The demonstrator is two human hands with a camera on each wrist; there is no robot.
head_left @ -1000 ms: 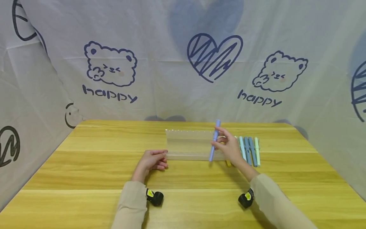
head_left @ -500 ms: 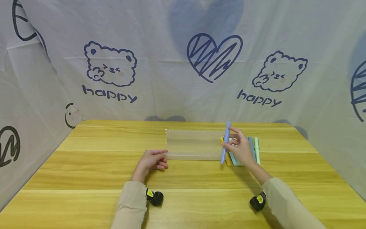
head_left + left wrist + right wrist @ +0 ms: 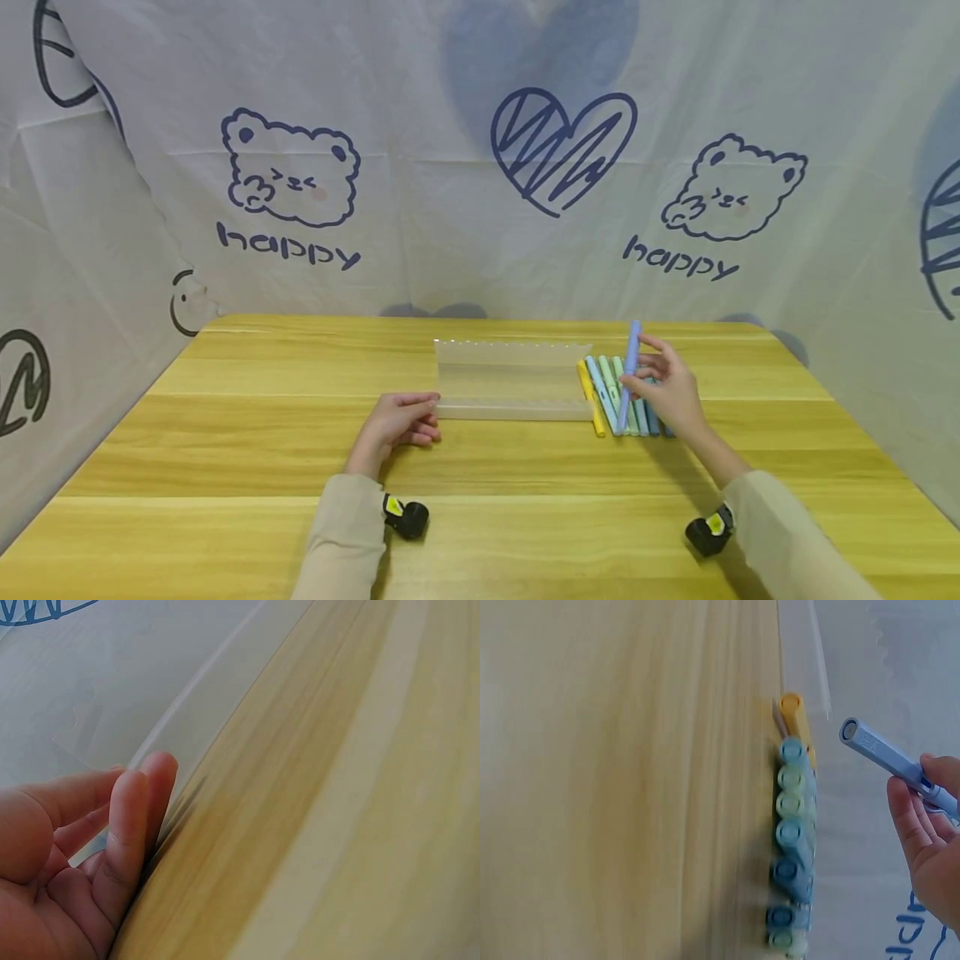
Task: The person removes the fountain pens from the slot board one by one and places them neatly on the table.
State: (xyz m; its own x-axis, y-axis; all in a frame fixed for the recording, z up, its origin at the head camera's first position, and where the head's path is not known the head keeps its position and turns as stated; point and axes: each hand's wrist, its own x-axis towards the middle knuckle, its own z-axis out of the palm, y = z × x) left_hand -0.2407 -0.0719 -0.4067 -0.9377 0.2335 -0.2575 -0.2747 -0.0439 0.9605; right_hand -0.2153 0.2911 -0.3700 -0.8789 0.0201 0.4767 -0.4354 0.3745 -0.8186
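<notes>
A lavender capped pen is pinched between the thumb and fingers of my right hand, held tilted above a row of pens. Its rounded end and clip show in the right wrist view, where the pen points away from the hand. The row below has a yellow pen at its left end, then light blue, green and darker blue pens; my right hand hides part of it. My left hand holds the front left corner of a clear plastic case, its lid standing up.
Wooden table under everything, its far edge close behind the case. A white cloth printed with bears and hearts hangs behind it and at both sides. Small black cameras are strapped at both wrists.
My right hand has moved steadily right with the lavender pen, from in front of the case to over the row of pens, uncovering the yellow pen. The left hand and case have stayed put.
</notes>
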